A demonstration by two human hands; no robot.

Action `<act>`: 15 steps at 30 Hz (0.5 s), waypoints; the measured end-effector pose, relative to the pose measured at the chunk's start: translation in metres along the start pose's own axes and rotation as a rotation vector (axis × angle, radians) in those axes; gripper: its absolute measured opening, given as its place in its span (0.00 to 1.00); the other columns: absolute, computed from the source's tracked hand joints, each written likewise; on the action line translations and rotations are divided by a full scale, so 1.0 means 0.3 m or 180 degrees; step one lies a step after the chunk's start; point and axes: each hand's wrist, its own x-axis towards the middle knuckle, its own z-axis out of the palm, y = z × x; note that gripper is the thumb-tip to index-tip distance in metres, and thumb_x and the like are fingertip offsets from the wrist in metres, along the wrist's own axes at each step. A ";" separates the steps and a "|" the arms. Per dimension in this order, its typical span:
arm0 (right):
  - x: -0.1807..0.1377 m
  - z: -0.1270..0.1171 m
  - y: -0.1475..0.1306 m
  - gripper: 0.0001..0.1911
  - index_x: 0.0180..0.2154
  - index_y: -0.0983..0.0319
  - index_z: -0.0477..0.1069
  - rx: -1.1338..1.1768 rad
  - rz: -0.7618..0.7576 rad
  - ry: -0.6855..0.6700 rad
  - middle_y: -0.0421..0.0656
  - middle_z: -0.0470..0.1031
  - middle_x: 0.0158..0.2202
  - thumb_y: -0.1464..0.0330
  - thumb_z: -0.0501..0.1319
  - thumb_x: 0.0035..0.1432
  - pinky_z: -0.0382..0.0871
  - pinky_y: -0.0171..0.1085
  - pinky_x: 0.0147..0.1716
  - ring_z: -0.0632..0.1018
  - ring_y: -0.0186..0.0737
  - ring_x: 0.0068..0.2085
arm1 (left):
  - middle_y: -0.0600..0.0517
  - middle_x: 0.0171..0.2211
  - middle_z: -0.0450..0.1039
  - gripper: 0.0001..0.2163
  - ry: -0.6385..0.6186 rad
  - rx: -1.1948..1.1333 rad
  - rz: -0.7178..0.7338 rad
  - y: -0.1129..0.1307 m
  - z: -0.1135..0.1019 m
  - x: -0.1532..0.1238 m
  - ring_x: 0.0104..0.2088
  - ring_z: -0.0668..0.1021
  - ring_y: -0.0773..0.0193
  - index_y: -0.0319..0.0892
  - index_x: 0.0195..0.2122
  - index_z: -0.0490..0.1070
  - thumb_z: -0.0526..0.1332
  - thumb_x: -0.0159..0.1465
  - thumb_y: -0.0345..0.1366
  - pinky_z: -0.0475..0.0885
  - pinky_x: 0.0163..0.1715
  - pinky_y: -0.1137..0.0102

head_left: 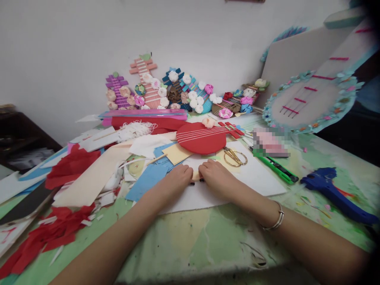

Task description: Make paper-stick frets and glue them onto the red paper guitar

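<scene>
Over a white board [255,174], my left hand [177,181] and my right hand [216,178] are close together, fingers curled in. Both pinch a small peach-coloured strip [195,176], probably crepe paper; most of it is hidden by my fingers. Just beyond them lies a red toy lute [200,138] with white strings and a peach paper flower [208,122]. Gold-handled scissors [236,157] rest to the right of the lute. Left of my hands are a pale yellow card [177,153], blue sheets [151,178] and a thin wooden stick [157,159].
A green utility knife [279,169] and a blue glue gun [329,188] lie on the right. Red crepe paper [73,164], a peach strip [92,174] and scraps cover the left. Several flower-decorated small instruments [151,93] lean on the wall; a large one [311,99] stands right.
</scene>
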 end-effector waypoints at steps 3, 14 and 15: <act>0.000 0.001 -0.001 0.09 0.32 0.66 0.67 0.0008 -0.0006 0.0006 0.48 0.72 0.33 0.80 0.51 0.51 0.55 0.38 0.33 0.70 0.44 0.37 | 0.51 0.28 0.65 0.07 0.0071 0.0044 0.0099 0.010 -0.010 0.005 0.30 0.67 0.63 0.40 0.27 0.62 0.53 0.63 0.28 0.63 0.29 0.70; -0.009 -0.015 -0.010 0.08 0.31 0.65 0.67 0.0030 0.0115 -0.0105 0.49 0.72 0.35 0.76 0.50 0.58 0.54 0.40 0.34 0.68 0.47 0.40 | 0.50 0.24 0.66 0.11 0.0585 0.0668 0.0987 0.023 -0.028 0.008 0.27 0.65 0.64 0.38 0.25 0.66 0.51 0.64 0.28 0.61 0.29 0.68; -0.011 -0.016 -0.010 0.08 0.31 0.65 0.66 0.0015 0.0125 -0.0112 0.50 0.72 0.35 0.76 0.49 0.58 0.54 0.40 0.34 0.68 0.47 0.40 | 0.50 0.24 0.65 0.12 0.0591 0.0739 0.1053 0.025 -0.029 0.008 0.27 0.65 0.64 0.38 0.24 0.66 0.51 0.64 0.28 0.60 0.29 0.68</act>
